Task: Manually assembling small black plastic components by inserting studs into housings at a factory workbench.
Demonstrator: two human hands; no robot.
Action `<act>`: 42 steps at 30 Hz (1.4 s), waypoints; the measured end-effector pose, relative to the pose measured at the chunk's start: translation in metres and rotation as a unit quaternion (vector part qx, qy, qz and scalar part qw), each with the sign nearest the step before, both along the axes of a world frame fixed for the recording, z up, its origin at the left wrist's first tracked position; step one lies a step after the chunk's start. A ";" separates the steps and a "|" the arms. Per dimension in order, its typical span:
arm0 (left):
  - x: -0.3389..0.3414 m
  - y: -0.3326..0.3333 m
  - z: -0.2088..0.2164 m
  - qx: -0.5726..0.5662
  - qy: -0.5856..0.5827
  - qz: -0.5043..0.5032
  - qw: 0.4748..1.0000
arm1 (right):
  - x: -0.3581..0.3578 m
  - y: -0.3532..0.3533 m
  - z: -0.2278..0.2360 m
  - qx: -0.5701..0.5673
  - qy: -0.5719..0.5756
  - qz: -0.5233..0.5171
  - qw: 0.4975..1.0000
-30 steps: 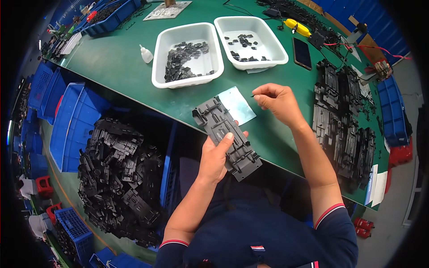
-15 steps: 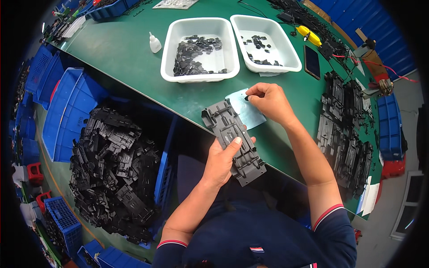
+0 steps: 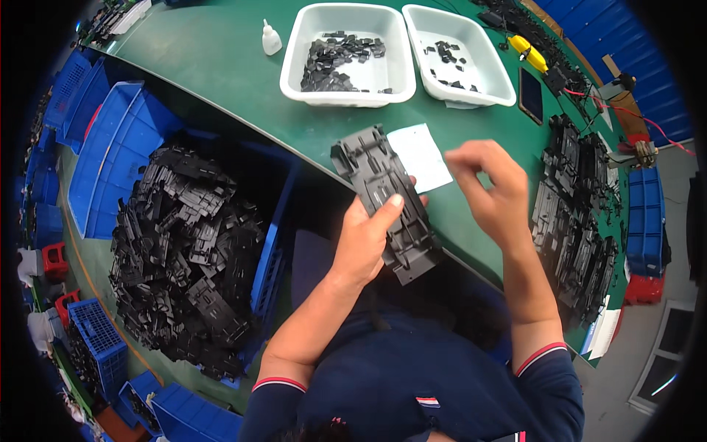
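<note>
My left hand (image 3: 364, 239) grips a long black plastic tray-like part (image 3: 384, 193) with ribs and slots. The thumb lies on top and the fingers wrap underneath; the part is tilted over the table's front edge. My right hand (image 3: 495, 188) hovers to its right, thumb and index finger brought together, slightly blurred. Whether a small piece sits between those fingertips I cannot make out. Between the two hands, a thin shiny flat plate (image 3: 423, 157) lies on the green table (image 3: 243, 92), its left edge behind the black part.
Two white tubs (image 3: 346, 96) (image 3: 468, 98) hold small black pieces at the back. A white dropper bottle (image 3: 272, 41), a phone (image 3: 530, 96) and a yellow tool (image 3: 528, 54) lie nearby. Stacked black parts (image 3: 571, 214) line the right; more fill a blue crate (image 3: 110, 177) at lower left.
My right hand has pulled back from the shiny plate to the right; the small black piece seen at its fingertips no longer shows. The left hand keeps hold of the black part.
</note>
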State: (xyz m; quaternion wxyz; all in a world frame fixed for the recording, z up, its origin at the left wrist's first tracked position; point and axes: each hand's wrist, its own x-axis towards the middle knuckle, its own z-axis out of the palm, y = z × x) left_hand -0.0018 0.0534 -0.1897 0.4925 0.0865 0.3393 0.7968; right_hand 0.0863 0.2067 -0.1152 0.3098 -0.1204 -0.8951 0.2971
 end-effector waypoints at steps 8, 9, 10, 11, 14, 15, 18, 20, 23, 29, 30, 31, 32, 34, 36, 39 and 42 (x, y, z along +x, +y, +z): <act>0.001 0.001 0.032 0.016 0.027 0.065 0.997 | 0.064 -0.062 -0.003 0.024 0.061 0.057 0.996; 0.002 0.002 0.034 0.017 0.036 0.067 0.997 | 0.067 -0.066 -0.007 0.022 0.072 0.058 0.995; 0.003 0.003 0.036 0.021 0.046 0.067 0.996 | 0.069 -0.069 -0.013 0.023 0.083 0.058 0.995; 0.004 0.004 0.038 0.024 0.056 0.068 0.996 | 0.070 -0.072 -0.018 0.024 0.095 0.059 0.993; 0.008 0.005 0.044 0.031 0.076 0.072 0.994 | 0.075 -0.077 -0.028 0.048 0.114 0.058 0.991; 0.010 0.005 0.046 0.033 0.083 0.076 0.993 | 0.076 -0.078 -0.030 0.051 0.116 0.059 0.990; 0.013 0.004 0.049 0.043 0.107 0.080 0.990 | 0.076 -0.080 -0.032 0.062 0.118 0.068 0.989; 0.015 0.005 0.049 0.055 0.111 0.083 0.989 | 0.077 -0.080 -0.034 0.069 0.116 0.067 0.989; 0.019 0.005 0.049 0.064 0.120 0.092 0.986 | 0.078 -0.079 -0.034 0.076 0.112 0.067 0.989; 0.022 0.007 0.051 0.065 0.166 0.099 0.979 | 0.079 -0.080 -0.033 0.083 0.096 0.067 0.990; 0.022 0.007 0.051 0.066 0.178 0.098 0.977 | 0.079 -0.079 -0.033 0.085 0.093 0.071 0.989; 0.022 0.007 0.051 0.064 0.180 0.099 0.977 | 0.079 -0.079 -0.032 0.085 0.090 0.073 0.990; 0.022 0.007 0.052 0.061 0.183 0.099 0.976 | 0.078 -0.078 -0.032 0.084 0.088 0.075 0.990; 0.023 0.008 0.052 0.059 0.187 0.099 0.976 | 0.078 -0.078 -0.032 0.083 0.084 0.077 0.990; 0.024 0.008 0.053 0.059 0.189 0.098 0.975 | 0.078 -0.077 -0.031 0.081 0.082 0.078 0.990; 0.024 0.009 0.053 0.058 0.198 0.093 0.974 | 0.077 -0.076 -0.030 0.088 0.078 0.076 0.990; 0.025 0.010 0.053 0.062 0.189 0.096 0.975 | 0.077 -0.075 -0.029 0.088 0.075 0.079 0.990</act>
